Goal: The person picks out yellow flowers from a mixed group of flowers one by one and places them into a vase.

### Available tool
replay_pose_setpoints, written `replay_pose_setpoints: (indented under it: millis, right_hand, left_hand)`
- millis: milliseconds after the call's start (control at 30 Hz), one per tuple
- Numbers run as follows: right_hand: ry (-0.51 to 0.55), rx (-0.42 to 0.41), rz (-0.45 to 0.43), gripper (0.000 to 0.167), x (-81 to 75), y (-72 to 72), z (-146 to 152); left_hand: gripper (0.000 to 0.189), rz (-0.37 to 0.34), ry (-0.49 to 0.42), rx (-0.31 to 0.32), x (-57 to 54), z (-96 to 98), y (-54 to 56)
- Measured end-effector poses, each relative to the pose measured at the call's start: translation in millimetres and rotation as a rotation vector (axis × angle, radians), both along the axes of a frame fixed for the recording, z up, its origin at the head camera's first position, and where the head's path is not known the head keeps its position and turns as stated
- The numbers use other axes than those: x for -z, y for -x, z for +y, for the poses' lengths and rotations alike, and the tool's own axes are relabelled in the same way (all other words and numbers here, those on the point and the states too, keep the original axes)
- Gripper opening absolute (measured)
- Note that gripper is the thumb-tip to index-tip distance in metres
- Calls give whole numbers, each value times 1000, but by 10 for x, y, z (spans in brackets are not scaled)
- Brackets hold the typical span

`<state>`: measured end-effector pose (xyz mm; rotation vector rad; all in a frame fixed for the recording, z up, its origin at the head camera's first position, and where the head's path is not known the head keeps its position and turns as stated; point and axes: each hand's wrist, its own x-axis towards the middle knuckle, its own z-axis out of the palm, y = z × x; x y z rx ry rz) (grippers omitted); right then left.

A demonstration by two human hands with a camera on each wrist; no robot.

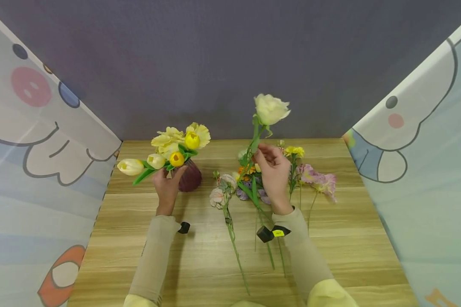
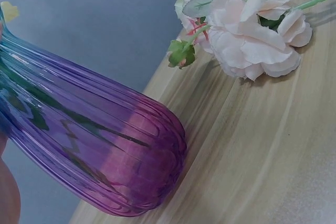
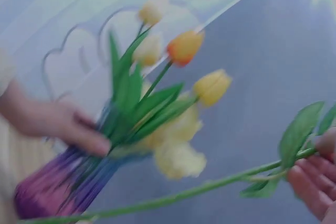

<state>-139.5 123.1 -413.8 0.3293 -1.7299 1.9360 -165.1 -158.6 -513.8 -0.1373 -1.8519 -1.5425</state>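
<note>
My left hand [image 1: 166, 187] grips the neck of a ribbed glass vase [image 2: 115, 135], which shades from blue at the top to purple and pink at the base. Out of it rise white and yellow tulips [image 3: 185, 47] and ruffled pale yellow flowers [image 1: 169, 138], their dark stems showing through the glass. To the right, my right hand [image 1: 274, 175] pinches the leafy green stem [image 3: 205, 186] of a white rose [image 1: 270, 109]. This rose is held bloom up above the table, apart from the vase, and its bloom is out of the right wrist view.
Pale pink roses [image 2: 252, 35] lie on the wooden table [image 1: 207, 264] between the hands. Further right are orange and purple blooms, a yellow flower [image 1: 294, 151] and lilac flowers [image 1: 319, 179]. A dark panel [image 1: 230, 64] stands behind, with cartoon-printed cloth at both sides.
</note>
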Motion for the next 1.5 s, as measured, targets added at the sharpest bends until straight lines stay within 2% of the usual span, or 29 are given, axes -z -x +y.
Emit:
replay_pose_setpoints:
  millis: [100, 300, 467, 600, 900, 1033, 1133, 1200, 1300, 1367, 1433, 1500]
  right_hand:
    - [156, 2, 99, 15, -140, 32, -38]
    - [361, 78, 231, 13, -292, 122, -159]
    - [479, 111, 299, 19, -356, 170, -236]
    - [510, 123, 331, 25, -377, 203, -271]
    - [380, 110, 341, 4, -341, 223, -400]
    - [340, 81, 334, 8, -306, 229, -504]
    - [292, 48, 321, 4, -279, 240, -604]
    - [235, 26, 307, 15, -251, 250, -676]
    - [112, 22, 277, 41, -187, 257, -773]
    - [46, 28, 260, 50, -157, 255, -819]
    - [8, 44, 259, 50, -144, 249, -844]
    - [-1, 50, 273, 33, -176, 247, -855]
  left_hand:
    - [34, -4, 13, -16, 0, 4, 0]
    - [34, 5, 8, -8, -1, 3, -1]
    - [36, 12, -17, 25, -10, 4, -8]
    - [34, 6, -27, 20, -10, 1, -8]
    - [31, 3, -18, -13, -24, 15, 4]
    - [32, 6, -31, -1, -31, 15, 1]
    - [35, 8, -28, 7, -31, 8, -3]
    - [37, 9, -26, 5, -28, 3, -2]
    - [36, 4, -22, -4, -28, 0, -5]
    - [36, 1, -20, -3, -28, 1, -6]
    - [36, 3, -17, 4, -30, 3, -8]
    - [37, 8, -16, 10, -31, 4, -10]
